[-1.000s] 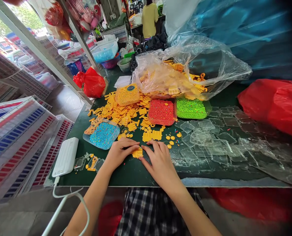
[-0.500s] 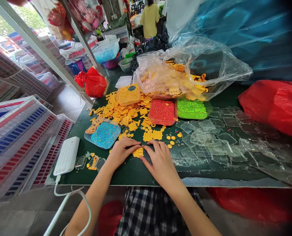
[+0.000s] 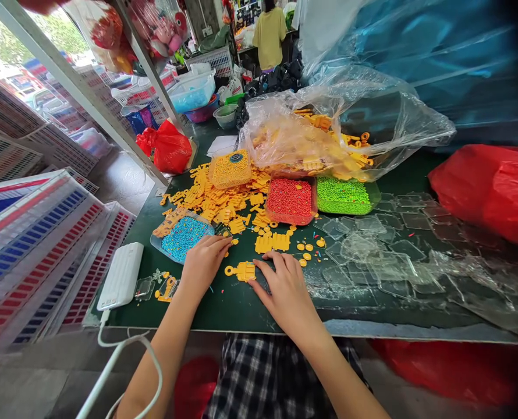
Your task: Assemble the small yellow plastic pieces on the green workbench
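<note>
My right hand (image 3: 287, 285) grips the right end of a flat yellow plastic piece (image 3: 245, 271) between thumb and fingers. A ring sticks out at that piece's left end, and it lies low over the green table. Up and to the left, my left hand (image 3: 204, 262) has its fingers pressed together beside small yellow discs (image 3: 235, 241); what is in the fingertips, if anything, is hidden. Just behind that hand stands a clear tray of blue beads (image 3: 183, 237). Ridged yellow pieces (image 3: 272, 242) lie beyond my right hand, with more yellow discs (image 3: 308, 247) to their right.
Farther back are red beads (image 3: 290, 198), green beads (image 3: 344, 195), yellow beads (image 3: 230, 169) and a plastic bag (image 3: 302, 139) spilling yellow pieces. Clear plastic squares (image 3: 372, 244) cover the right side. A white power bank (image 3: 120, 276) with a cable lies at left. A person (image 3: 270, 38) stands far behind.
My left hand has left the yellow piece and moved up and left toward the small discs. The piece's ring end now shows. My right hand keeps its hold.
</note>
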